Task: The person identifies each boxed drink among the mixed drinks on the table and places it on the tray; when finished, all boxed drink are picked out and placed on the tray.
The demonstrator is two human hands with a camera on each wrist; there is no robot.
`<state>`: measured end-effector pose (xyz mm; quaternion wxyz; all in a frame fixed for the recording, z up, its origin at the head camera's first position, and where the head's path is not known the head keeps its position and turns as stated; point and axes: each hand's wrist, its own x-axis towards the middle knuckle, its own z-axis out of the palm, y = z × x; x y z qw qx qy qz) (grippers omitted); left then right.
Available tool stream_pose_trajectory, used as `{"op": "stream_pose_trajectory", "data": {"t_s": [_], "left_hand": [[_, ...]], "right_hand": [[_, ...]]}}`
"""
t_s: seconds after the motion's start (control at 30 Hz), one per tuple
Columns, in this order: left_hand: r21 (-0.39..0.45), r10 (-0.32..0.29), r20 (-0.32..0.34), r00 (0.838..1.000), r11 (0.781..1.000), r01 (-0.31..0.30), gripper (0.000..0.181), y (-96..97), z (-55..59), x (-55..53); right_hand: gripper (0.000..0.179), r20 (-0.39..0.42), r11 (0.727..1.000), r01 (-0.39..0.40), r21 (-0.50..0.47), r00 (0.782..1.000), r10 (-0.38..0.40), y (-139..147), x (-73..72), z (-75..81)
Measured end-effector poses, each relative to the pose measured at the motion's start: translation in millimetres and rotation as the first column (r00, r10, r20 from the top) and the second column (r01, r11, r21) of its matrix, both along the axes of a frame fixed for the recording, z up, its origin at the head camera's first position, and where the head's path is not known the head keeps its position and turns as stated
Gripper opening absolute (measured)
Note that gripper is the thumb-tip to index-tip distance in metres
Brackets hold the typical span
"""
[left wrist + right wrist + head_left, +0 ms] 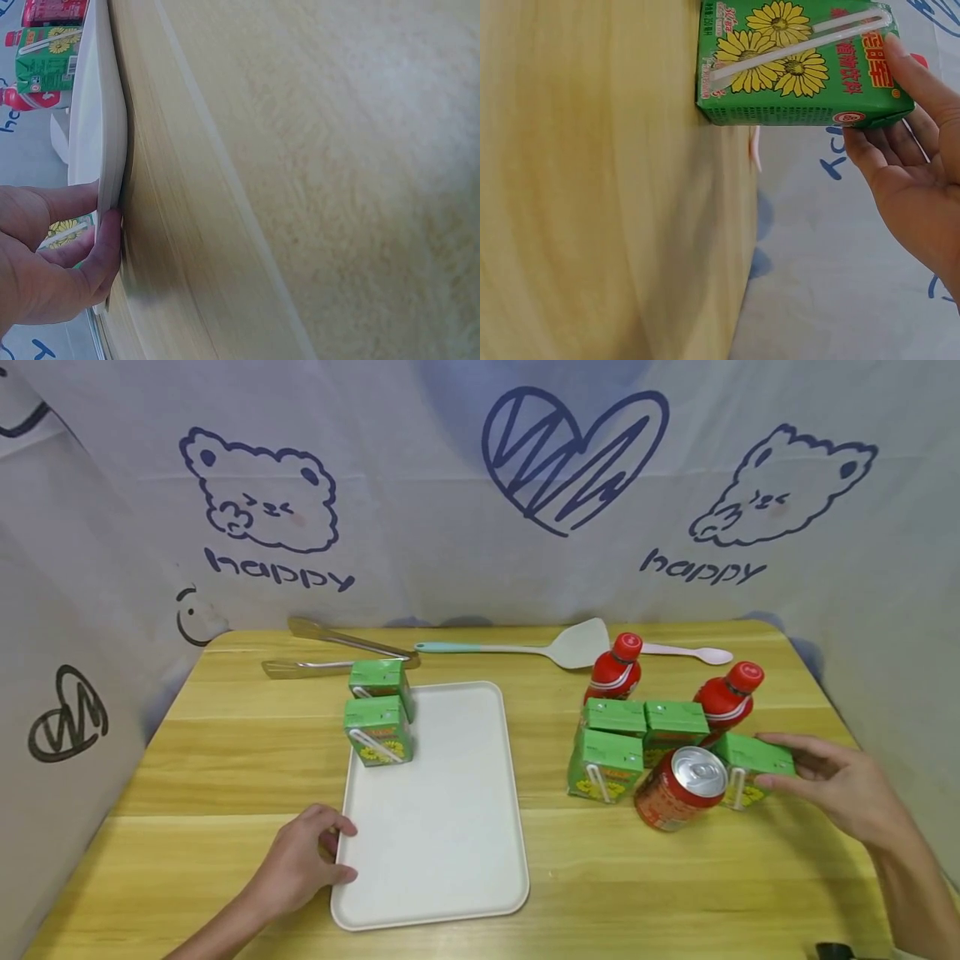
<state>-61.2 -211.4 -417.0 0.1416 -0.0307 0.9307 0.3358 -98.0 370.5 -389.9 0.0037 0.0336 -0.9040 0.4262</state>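
Note:
My left hand [303, 858] pinches the left rim of a white rectangular tray [442, 827]; the left wrist view shows thumb and fingers on its edge [111, 150]. Two green drink cartons [378, 731] with straws stand one behind the other at the tray's far left corner. At the right, my right hand [843, 781] holds another green carton [750, 760] between thumb and fingers. Yellow flowers and a wrapped straw show on that carton [780, 67] in the right wrist view. A red soda can [667, 797] stands just left of it.
Three more green cartons [603, 768] stand left of the can. Two red-capped bottles [617, 672] are behind. Metal tongs [337, 639], a spatula [577, 647] and a pink spoon [708, 654] lie along the table's far edge. Behind hangs a printed cloth [420, 527].

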Motion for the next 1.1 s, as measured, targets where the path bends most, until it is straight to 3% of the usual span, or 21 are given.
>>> {"op": "stream_pose_trajectory", "data": {"t_s": [0.4,0.77,1.1], "left_hand": [[0.016,0.006,0.005,1.000,1.000,-0.006,0.042,0.6,-1.1,-0.2],[0.012,0.006,-0.008,1.000,1.000,-0.006,0.042,0.3,-1.1,0.0],[0.013,0.013,0.005,1.000,1.000,-0.013,0.042,0.1,-0.5,0.1]], "right_hand": [[0.042,-0.023,0.996,0.069,-0.060,0.997,-0.070,5,5.5,-1.6],[0.043,-0.030,0.994,0.108,-0.016,0.994,-0.109,2,6.6,6.0],[0.043,-0.111,0.996,0.088,0.013,0.990,-0.086,2,11.1,20.5]]}}
